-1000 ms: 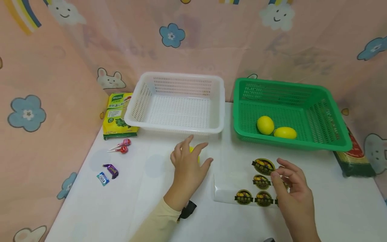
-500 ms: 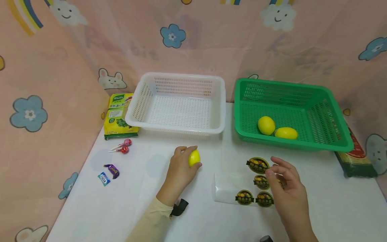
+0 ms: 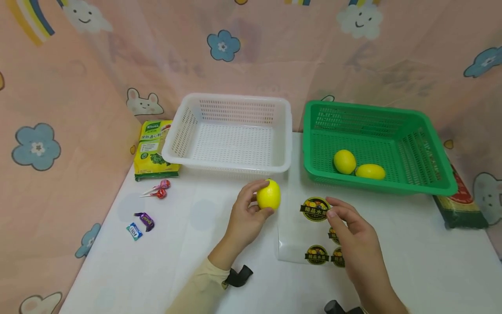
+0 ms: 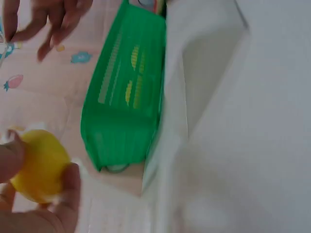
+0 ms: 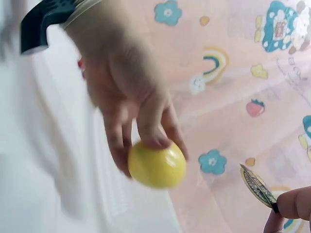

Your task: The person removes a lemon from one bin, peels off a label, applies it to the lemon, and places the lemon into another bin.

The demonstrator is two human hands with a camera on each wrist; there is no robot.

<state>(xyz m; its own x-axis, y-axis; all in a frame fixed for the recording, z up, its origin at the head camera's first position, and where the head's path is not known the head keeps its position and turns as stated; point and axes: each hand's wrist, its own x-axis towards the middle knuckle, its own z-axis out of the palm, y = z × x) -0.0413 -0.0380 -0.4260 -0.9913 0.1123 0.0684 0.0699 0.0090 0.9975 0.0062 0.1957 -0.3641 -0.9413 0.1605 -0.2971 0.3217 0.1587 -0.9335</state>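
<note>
My left hand (image 3: 248, 217) grips a yellow lemon (image 3: 269, 195) between thumb and fingers, raised off the table in front of the white basket. In the left wrist view the same lemon (image 4: 43, 165) sits in the fingertips. My right hand (image 3: 358, 237) pinches the edge of a black and gold oval sticker (image 3: 315, 209) by thumb and forefinger; the right wrist view shows this sticker (image 5: 258, 187) nearly edge-on. Below lies a clear sheet (image 3: 292, 244) bearing several similar stickers, partly hidden by the right hand. The lemon and the held sticker are apart.
A white basket (image 3: 235, 167) stands at the back. Right of it, a green basket (image 3: 376, 187) holds two lemons (image 3: 344, 162). A yellow packet (image 3: 154, 150), two lollipops (image 3: 160, 193) and two wrapped candies (image 3: 146, 221) lie left. Another packet (image 3: 462, 211) lies far right.
My left hand has closed round the lemon, lifted it and carried it right. My right hand has moved left with the sticker, so the two hands are closer together.
</note>
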